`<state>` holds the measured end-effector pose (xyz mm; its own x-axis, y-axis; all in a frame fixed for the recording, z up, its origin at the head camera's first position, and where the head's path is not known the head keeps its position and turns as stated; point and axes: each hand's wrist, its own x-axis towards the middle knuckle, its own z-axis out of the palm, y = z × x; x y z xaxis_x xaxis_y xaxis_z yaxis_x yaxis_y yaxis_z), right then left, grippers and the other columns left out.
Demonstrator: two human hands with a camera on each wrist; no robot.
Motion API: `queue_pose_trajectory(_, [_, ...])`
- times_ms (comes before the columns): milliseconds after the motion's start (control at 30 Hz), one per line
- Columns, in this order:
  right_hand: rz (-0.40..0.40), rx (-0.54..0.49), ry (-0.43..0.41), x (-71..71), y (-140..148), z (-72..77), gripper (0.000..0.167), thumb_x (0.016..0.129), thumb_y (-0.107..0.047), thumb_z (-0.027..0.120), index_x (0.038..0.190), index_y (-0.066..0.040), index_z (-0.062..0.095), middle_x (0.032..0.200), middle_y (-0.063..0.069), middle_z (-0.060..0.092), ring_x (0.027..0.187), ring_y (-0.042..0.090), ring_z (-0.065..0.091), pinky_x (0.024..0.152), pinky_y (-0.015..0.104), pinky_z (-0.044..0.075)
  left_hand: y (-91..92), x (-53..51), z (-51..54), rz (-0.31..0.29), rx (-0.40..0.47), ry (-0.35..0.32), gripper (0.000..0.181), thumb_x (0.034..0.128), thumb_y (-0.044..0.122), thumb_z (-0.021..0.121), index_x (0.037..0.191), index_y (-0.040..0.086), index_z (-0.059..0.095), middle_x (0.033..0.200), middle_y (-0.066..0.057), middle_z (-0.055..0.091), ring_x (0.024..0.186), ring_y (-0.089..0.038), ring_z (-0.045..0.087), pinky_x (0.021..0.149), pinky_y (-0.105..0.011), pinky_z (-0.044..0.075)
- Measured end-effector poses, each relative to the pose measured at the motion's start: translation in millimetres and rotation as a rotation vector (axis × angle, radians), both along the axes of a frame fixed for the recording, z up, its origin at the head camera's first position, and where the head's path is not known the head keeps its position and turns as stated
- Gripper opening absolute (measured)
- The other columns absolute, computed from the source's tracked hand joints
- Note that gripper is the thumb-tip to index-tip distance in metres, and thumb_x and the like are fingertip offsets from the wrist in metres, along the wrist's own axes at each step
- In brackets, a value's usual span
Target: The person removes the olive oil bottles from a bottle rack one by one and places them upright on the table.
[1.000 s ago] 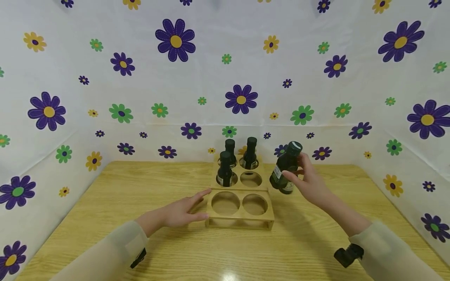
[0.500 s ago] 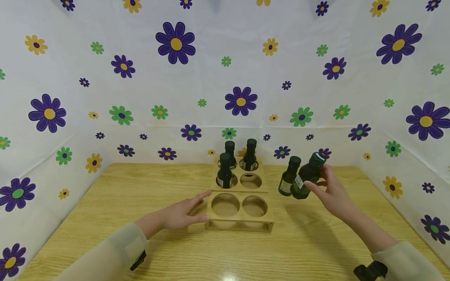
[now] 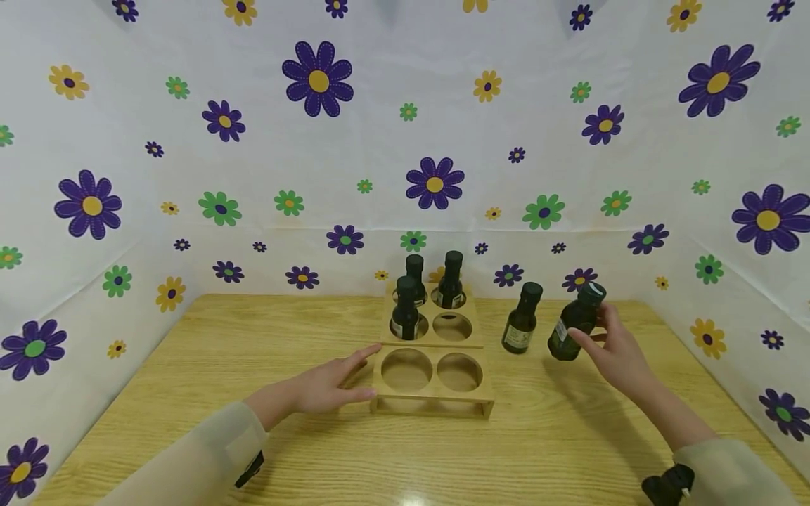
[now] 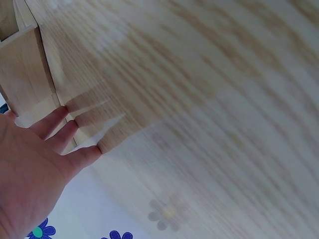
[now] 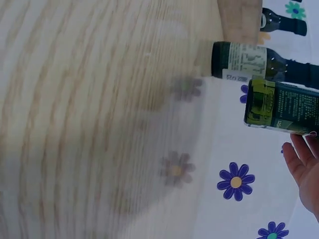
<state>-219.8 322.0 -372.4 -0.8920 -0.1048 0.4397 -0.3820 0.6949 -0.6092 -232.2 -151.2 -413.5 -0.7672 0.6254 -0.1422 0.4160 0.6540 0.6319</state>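
Note:
In the head view my right hand grips a dark green glass bottle at the right, thumb on the near side. The bottle leans slightly right, and its base looks raised off the table. A slimmer dark bottle stands upright just left of it, apart from it. At the centre is a stepped wooden bottle rack. My left hand touches the rack's left side with spread, fairly straight fingers. In the left wrist view several fingertips lie against the rack's side panel. The right wrist view shows the held bottle's label.
Three dark bottles stand in the rack's upper tier: one at front left, one behind it and one at back right. The front tier has two larger round holes. A flowered cloth encloses the wooden table behind and at the sides.
My right hand has carried the green bottle rightward, away from the rack, uncovering the slimmer bottle standing behind it. My left hand has stayed at the rack's side.

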Motion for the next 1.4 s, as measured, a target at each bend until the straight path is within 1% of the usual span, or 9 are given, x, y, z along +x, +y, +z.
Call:
queue_pose_trajectory(200, [-0.013,0.008,-0.039,-13.4,4.5,-8.3,0.058,0.100,-0.018,0.057,0.137,0.015,0.027,0.121,0.035,0.049,0.109,0.049,0.050,0.073,0.008,0.041,0.1,-0.2,0.4,0.001,-0.009,0.015,0.077,0.0945,0.059,0.050,0.156,0.039,0.009,0.151,-0.020,0.035,0.138,-0.031,0.034,0.110,-0.055,0.026])
queue_pose_trajectory(300, [-0.010,0.023,-0.055,-20.4,3.6,-12.7,0.059,0.100,-0.017,0.057,0.138,0.015,0.026,0.122,0.036,0.048,0.111,0.050,0.049,0.080,0.027,0.053,0.0,0.0,0.1,0.005,-0.010,0.013,0.077,0.0943,0.059,0.051,0.156,0.039,0.009,0.151,-0.020,0.035,0.138,-0.031,0.034,0.110,-0.055,0.026])
queue_pose_trajectory(400, [0.001,0.036,-0.084,-25.8,0.5,-15.8,0.061,0.101,-0.017,0.055,0.140,0.016,0.022,0.124,0.038,0.046,0.113,0.052,0.047,0.085,0.052,0.050,0.3,0.3,-1.1,0.011,-0.009,0.008,0.077,0.0941,0.059,0.051,0.156,0.038,0.010,0.151,-0.019,0.035,0.138,-0.031,0.034,0.110,-0.055,0.025])
queue_pose_trajectory(433, [0.005,0.039,-0.094,-27.7,-0.9,-16.2,0.062,0.101,-0.017,0.055,0.141,0.016,0.021,0.125,0.039,0.044,0.114,0.053,0.046,0.086,0.056,0.048,0.1,0.1,-1.3,0.014,-0.007,0.007,0.077,0.0941,0.059,0.051,0.156,0.038,0.010,0.151,-0.019,0.035,0.138,-0.031,0.034,0.110,-0.055,0.025])
queue_pose_trajectory(700, [0.017,0.046,-0.137,-37.2,-9.2,-19.2,0.063,0.101,-0.015,0.054,0.141,0.018,0.019,0.127,0.040,0.043,0.115,0.053,0.045,0.087,0.058,0.047,0.5,1.0,-1.1,0.023,-0.010,0.005,0.077,0.0938,0.060,0.051,0.156,0.037,0.011,0.151,-0.018,0.036,0.138,-0.030,0.035,0.111,-0.054,0.024])
queue_pose_trajectory(900, [0.016,0.044,-0.164,-40.5,-10.1,-23.0,0.063,0.103,-0.019,0.052,0.142,0.017,0.018,0.131,0.040,0.040,0.119,0.053,0.043,0.088,0.058,0.047,0.2,0.8,-0.6,0.023,-0.019,0.004,0.077,0.0938,0.060,0.051,0.156,0.038,0.010,0.150,-0.018,0.037,0.137,-0.032,0.035,0.110,-0.055,0.025])
queue_pose_trajectory(1033, [0.013,0.034,-0.189,-41.2,-8.0,-24.3,0.066,0.104,-0.022,0.049,0.143,0.016,0.014,0.134,0.041,0.036,0.123,0.055,0.039,0.091,0.059,0.045,0.9,0.7,-0.4,0.021,-0.025,0.004,0.077,0.0936,0.061,0.051,0.156,0.038,0.010,0.151,-0.018,0.036,0.138,-0.033,0.034,0.111,-0.055,0.024])
queue_pose_trajectory(1267, [0.005,0.003,-0.200,-41.1,-7.4,-25.1,0.063,0.104,-0.022,0.049,0.142,0.015,0.016,0.135,0.041,0.035,0.124,0.057,0.036,0.093,0.061,0.042,0.9,-0.1,-0.9,0.025,-0.023,-0.002,0.077,0.0935,0.061,0.051,0.155,0.040,0.010,0.151,-0.017,0.036,0.138,-0.032,0.033,0.111,-0.055,0.024])
queue_pose_trajectory(1400, [-0.004,-0.012,-0.208,-39.9,-6.6,-25.0,0.068,0.103,-0.025,0.050,0.146,0.012,0.012,0.138,0.041,0.031,0.125,0.057,0.034,0.096,0.062,0.039,1.1,-0.2,-1.2,0.024,-0.019,0.001,0.077,0.0937,0.060,0.051,0.156,0.039,0.010,0.151,-0.018,0.036,0.138,-0.032,0.034,0.111,-0.055,0.024])
